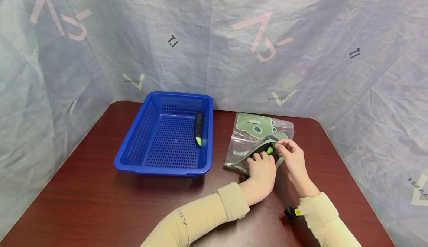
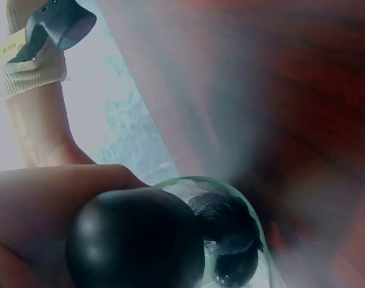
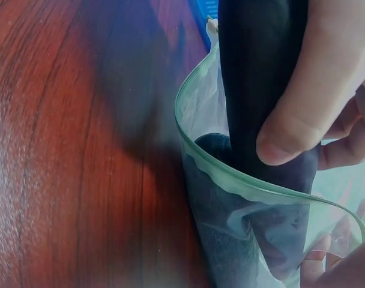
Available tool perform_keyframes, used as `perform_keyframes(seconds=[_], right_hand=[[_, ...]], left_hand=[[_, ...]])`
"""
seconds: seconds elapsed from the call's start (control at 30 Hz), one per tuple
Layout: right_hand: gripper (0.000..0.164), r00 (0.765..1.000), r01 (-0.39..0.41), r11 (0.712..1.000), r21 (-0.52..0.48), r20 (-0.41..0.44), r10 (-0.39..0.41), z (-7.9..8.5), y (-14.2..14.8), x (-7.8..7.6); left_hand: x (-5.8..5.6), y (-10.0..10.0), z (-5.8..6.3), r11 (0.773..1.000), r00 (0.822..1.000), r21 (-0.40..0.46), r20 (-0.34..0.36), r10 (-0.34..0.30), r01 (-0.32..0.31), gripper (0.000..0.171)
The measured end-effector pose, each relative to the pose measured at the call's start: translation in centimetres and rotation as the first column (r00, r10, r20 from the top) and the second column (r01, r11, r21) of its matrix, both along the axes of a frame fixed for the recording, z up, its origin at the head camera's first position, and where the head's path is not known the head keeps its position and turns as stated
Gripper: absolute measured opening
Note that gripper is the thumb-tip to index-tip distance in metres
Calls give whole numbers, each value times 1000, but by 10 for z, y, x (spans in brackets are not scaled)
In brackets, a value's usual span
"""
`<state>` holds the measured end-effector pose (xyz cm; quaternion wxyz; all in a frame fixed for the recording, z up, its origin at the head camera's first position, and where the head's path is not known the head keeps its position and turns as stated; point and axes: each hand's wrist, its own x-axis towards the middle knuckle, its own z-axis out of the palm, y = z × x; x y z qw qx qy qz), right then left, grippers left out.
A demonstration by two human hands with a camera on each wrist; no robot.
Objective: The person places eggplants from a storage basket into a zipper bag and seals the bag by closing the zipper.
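A clear zip bag [image 1: 249, 137] with a green cartoon print lies on the table, its mouth held apart. My left hand [image 1: 262, 171] grips a long, dark eggplant [image 3: 260, 78], its lower end inside the bag mouth in the right wrist view. With thumb and fingertips, my right hand [image 1: 293, 159] pinches the bag's rim on the right side. More dark eggplants [image 2: 227, 231] show inside the bag in the left wrist view. A bright green stem end [image 1: 270, 150] shows between the hands in the head view.
To the left stands a blue perforated basket [image 1: 120, 161], with one dark, green-tipped eggplant [image 1: 198, 126] along its right side. The reddish-brown table [image 1: 100, 210] meets a printed fabric backdrop [image 1: 207, 46] behind and at both sides. A black wrist camera [image 1: 291, 213] hangs by the right cuff.
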<state>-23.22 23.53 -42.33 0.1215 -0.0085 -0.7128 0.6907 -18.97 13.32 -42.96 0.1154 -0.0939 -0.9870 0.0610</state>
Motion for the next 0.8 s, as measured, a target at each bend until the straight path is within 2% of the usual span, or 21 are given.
perform_keyframes(seconds=[0.17, 0.27, 0.4, 0.6, 0.8], right_hand=[[6, 1000, -9, 1000, -18, -8, 9, 0, 0, 0], [3, 1000, -9, 1000, -29, -10, 9, 0, 1, -1], [7, 1000, -9, 1000, -27, -1, 9, 0, 1, 0], [4, 1000, 1, 1000, -10, 3, -1, 0, 1, 1], [10, 1000, -4, 1000, -14, 17, 4, -1, 1, 2]], left_hand=[[1, -3, -3, 999, 998, 35, -52, -27, 29, 29], [2, -3, -3, 998, 998, 46, -50, -48, 50, 30], [3, 0, -2, 998, 998, 40, -20, -57, 58, 28], [0, 2, -3, 998, 998, 41, 21, -57, 56, 29], [-7, -1, -13, 997, 990, 54, 129, -62, 56, 36]])
